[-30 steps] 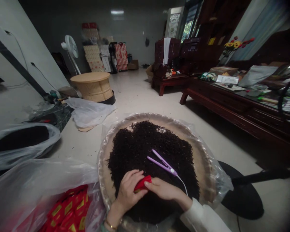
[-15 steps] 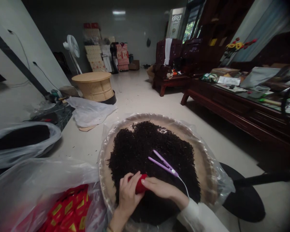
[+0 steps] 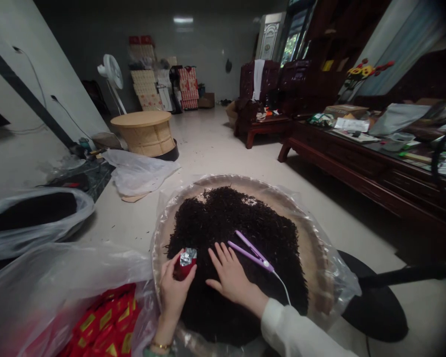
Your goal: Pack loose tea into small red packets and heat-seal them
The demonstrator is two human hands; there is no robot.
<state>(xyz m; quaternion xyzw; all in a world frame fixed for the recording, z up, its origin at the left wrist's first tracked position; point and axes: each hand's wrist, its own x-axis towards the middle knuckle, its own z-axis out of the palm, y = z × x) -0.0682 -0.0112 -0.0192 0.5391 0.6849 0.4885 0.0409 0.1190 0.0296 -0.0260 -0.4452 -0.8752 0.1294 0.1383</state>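
My left hand (image 3: 170,290) grips a small red foil packet (image 3: 186,263) between thumb and fingers, its silvery inside showing at the top. Fingers spread, my right hand (image 3: 233,278) lies palm down over a heap of dark loose leaves that look like tea (image 3: 230,213). The heap fills much of a wide round tray (image 3: 315,248) lined with clear plastic. A lilac mini hair straightener (image 3: 253,257) rests on the leaves just beyond my right hand, its plates apart and a pale cord trailing from it.
At lower left, a clear plastic bag (image 3: 107,263) holds many red-and-gold packets (image 3: 106,317). Behind it stands another bag (image 3: 83,218) of dark leaves. A black round stand base (image 3: 379,317) is right of the tray. A low dark wooden table (image 3: 342,168) stands farther right.
My hands have moved apart. The left carried the red packet leftward and turned its silvery top into view; the right let go of it and spread over the leaves.
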